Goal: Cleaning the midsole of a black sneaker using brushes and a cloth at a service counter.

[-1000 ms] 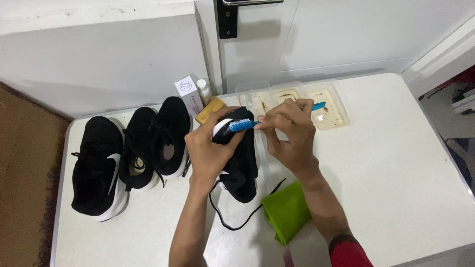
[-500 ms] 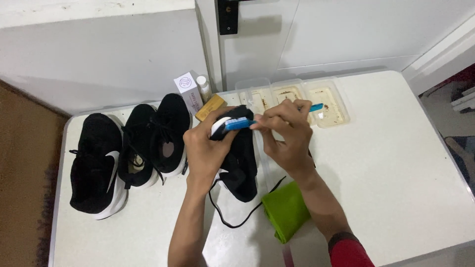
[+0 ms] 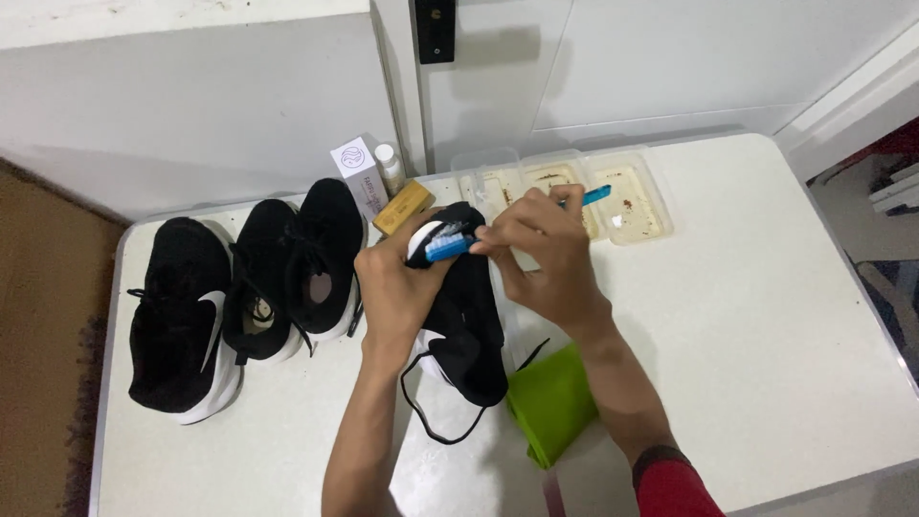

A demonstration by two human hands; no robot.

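My left hand (image 3: pixel 397 287) grips a black shoe (image 3: pixel 469 325) with a white sole, tilted up off the white table (image 3: pixel 766 316). My right hand (image 3: pixel 536 254) holds a blue brush (image 3: pixel 450 245) whose bristle head rests on the shoe's white toe edge; the blue handle tip pokes out past my fingers. A black lace (image 3: pixel 431 421) hangs from the shoe onto the table.
Three more black shoes (image 3: pixel 182 316) (image 3: pixel 263 282) (image 3: pixel 330 254) lie in a row at the left. A small white box (image 3: pixel 356 170), a little bottle (image 3: pixel 390 168) and a tan block (image 3: pixel 404 207) stand behind them. A clear stained tray (image 3: pixel 632 196) sits at the back; a green cloth (image 3: pixel 550 402) lies under my right forearm.
The brush head has slid left along the shoe's toe edge. The view has shifted slightly; the shoe stays in my left hand.
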